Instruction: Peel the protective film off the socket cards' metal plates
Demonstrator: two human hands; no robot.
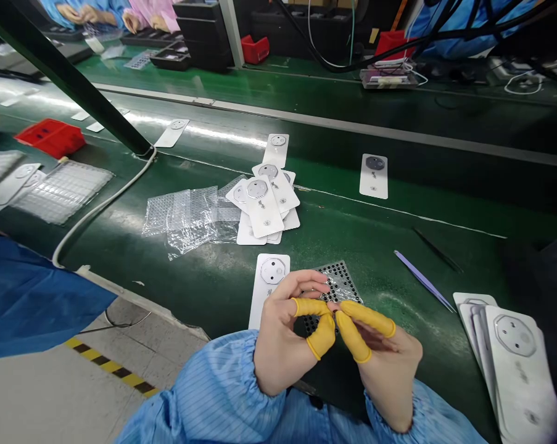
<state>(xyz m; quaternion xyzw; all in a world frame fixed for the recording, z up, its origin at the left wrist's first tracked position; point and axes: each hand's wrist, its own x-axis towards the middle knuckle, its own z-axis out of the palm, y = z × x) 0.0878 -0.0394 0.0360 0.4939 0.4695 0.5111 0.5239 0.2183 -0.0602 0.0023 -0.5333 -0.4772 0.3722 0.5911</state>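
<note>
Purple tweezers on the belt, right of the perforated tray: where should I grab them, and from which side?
Take the purple tweezers at mid-length, pinching across their thin width from above. They lie flat on the green belt, slanting up-left to down-right, with open belt on both sides. The right hand is nearer. Avoid the lower end, which lies close to the stacked white cards.

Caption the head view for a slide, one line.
Left hand and right hand, in yellow finger cots, pinch together over a perforated tray beside a white plate on the green bench.
</note>
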